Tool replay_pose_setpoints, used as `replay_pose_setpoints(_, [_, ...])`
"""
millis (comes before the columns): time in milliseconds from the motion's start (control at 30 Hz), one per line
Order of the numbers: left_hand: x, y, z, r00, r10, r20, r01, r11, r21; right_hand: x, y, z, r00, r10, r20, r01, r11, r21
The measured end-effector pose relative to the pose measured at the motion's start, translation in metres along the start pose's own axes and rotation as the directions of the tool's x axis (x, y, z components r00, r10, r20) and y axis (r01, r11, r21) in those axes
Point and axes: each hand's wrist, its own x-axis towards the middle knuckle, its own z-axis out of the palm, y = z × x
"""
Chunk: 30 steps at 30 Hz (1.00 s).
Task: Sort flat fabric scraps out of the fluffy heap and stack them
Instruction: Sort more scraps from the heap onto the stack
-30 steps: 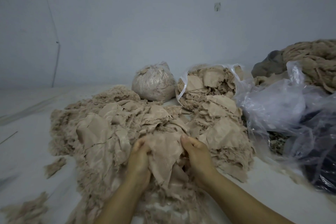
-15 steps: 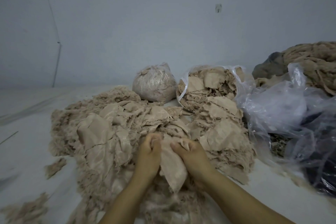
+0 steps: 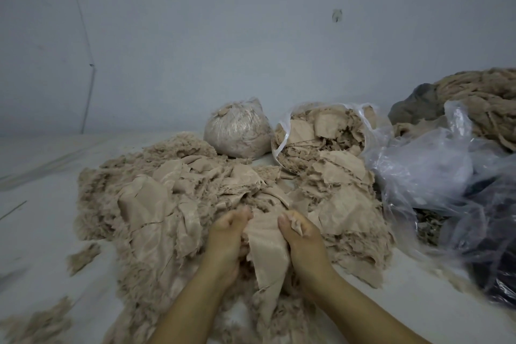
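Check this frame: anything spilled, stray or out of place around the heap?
Small tufts of fluff lie loose on the floor, apart from the fluffy heap, with more at the lower left edge. Otherwise nothing stands out: both hands, left hand and right hand, grip one flat scrap.

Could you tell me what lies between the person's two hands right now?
In the head view, a flat beige fabric scrap hangs between the left hand and right hand, gripped by both.

Dim, flat, bluish light; shadows faint. Soft focus throughout, with smeared blur at lower left. Wide-angle bending shows along the frame edges.
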Motion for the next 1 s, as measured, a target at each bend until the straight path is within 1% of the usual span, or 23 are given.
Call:
replay_pose_setpoints(33, [0.004, 0.0, -0.003, 0.996, 0.049, -0.072, -0.051, 0.999, -0.016, 0.0, 0.002, -0.002, 0.999, -0.019, -0.046, 0.019, 1.0, 0.003])
replay_pose_setpoints(100, [0.012, 0.003, -0.012, 0.979, 0.094, -0.184, -0.101, 0.994, -0.031, 0.005, 0.003, -0.008, 0.988, -0.021, -0.154, 0.023, 1.0, 0.015])
replay_pose_setpoints(133, [0.014, 0.003, -0.018, 0.97, 0.127, -0.21, -0.125, 0.992, 0.023, 0.009, 0.004, -0.012, 0.981, -0.02, -0.193, 0.02, 1.0, -0.002])
replay_pose_setpoints(167, [0.013, 0.003, -0.021, 0.968, 0.156, -0.195, -0.139, 0.985, 0.1, 0.011, 0.005, -0.015, 0.977, -0.024, -0.213, 0.016, 0.999, -0.039])
replay_pose_setpoints(200, [0.009, 0.003, -0.021, 0.977, 0.162, -0.137, -0.141, 0.979, 0.149, 0.013, 0.005, -0.016, 0.976, -0.031, -0.217, 0.014, 0.997, -0.077])
replay_pose_setpoints(267, [-0.003, -0.003, -0.011, 0.992, 0.085, 0.098, -0.101, 0.982, 0.163, 0.014, 0.007, -0.011, 0.98, -0.043, -0.192, 0.026, 0.995, -0.095])
replay_pose_setpoints(300, [-0.01, -0.008, -0.005, 0.974, 0.062, 0.219, -0.104, 0.977, 0.187, 0.014, 0.007, -0.006, 0.983, -0.054, -0.175, 0.04, 0.996, -0.08])
replay_pose_setpoints(333, [-0.016, -0.013, 0.0, 0.956, 0.068, 0.286, -0.136, 0.965, 0.225, 0.013, 0.006, -0.002, 0.982, -0.07, -0.176, 0.06, 0.996, -0.062])
replay_pose_setpoints(367, [-0.019, -0.018, 0.005, 0.956, 0.108, 0.274, -0.178, 0.953, 0.246, 0.013, 0.004, 0.001, 0.976, -0.083, -0.2, 0.076, 0.996, -0.046])
replay_pose_setpoints(433, [-0.019, -0.021, 0.007, 0.967, 0.225, 0.124, -0.249, 0.936, 0.248, 0.016, 0.002, 0.003, 0.954, -0.1, -0.282, 0.095, 0.995, -0.032])
replay_pose_setpoints(467, [-0.017, -0.021, 0.006, 0.961, 0.267, 0.073, -0.277, 0.926, 0.255, 0.017, 0.002, 0.003, 0.94, -0.11, -0.321, 0.104, 0.994, -0.038])
replay_pose_setpoints(500, [-0.015, -0.022, 0.005, 0.955, 0.29, 0.054, -0.293, 0.916, 0.275, 0.017, 0.002, 0.003, 0.93, -0.122, -0.347, 0.113, 0.992, -0.047])
replay_pose_setpoints(567, [-0.013, -0.024, 0.0, 0.949, 0.311, 0.059, -0.311, 0.883, 0.351, 0.018, 0.003, 0.003, 0.919, -0.129, -0.372, 0.123, 0.992, -0.039])
replay_pose_setpoints(633, [-0.012, -0.025, -0.007, 0.948, 0.3, 0.108, -0.318, 0.858, 0.404, 0.021, 0.002, 0.001, 0.917, -0.13, -0.377, 0.127, 0.991, -0.033])
replay_pose_setpoints(733, [-0.009, -0.023, -0.013, 0.935, 0.277, 0.22, -0.347, 0.84, 0.418, 0.028, 0.003, -0.007, 0.917, -0.148, -0.37, 0.119, 0.988, -0.101])
replay_pose_setpoints(833, [-0.012, -0.014, -0.012, 0.926, 0.261, 0.273, -0.357, 0.842, 0.404, 0.034, 0.003, -0.014, 0.925, -0.103, -0.365, 0.074, 0.993, -0.094])
replay_pose_setpoints(900, [-0.011, -0.011, -0.018, 0.931, 0.259, 0.258, -0.342, 0.866, 0.365, 0.042, -0.004, -0.027, 0.902, -0.103, -0.419, 0.075, 0.994, -0.083])
replay_pose_setpoints(933, [-0.01, -0.01, -0.025, 0.941, 0.265, 0.21, -0.326, 0.875, 0.358, 0.048, -0.009, -0.038, 0.878, -0.114, -0.464, 0.075, 0.992, -0.103])
replay_pose_setpoints(967, [-0.008, -0.008, -0.032, 0.946, 0.288, 0.151, -0.324, 0.868, 0.375, 0.054, -0.017, -0.051, 0.861, -0.13, -0.491, 0.066, 0.987, -0.145])
replay_pose_setpoints(1000, [-0.008, -0.007, -0.038, 0.944, 0.313, 0.107, -0.329, 0.855, 0.4, 0.059, -0.024, -0.066, 0.861, -0.149, -0.486, 0.046, 0.975, -0.218])
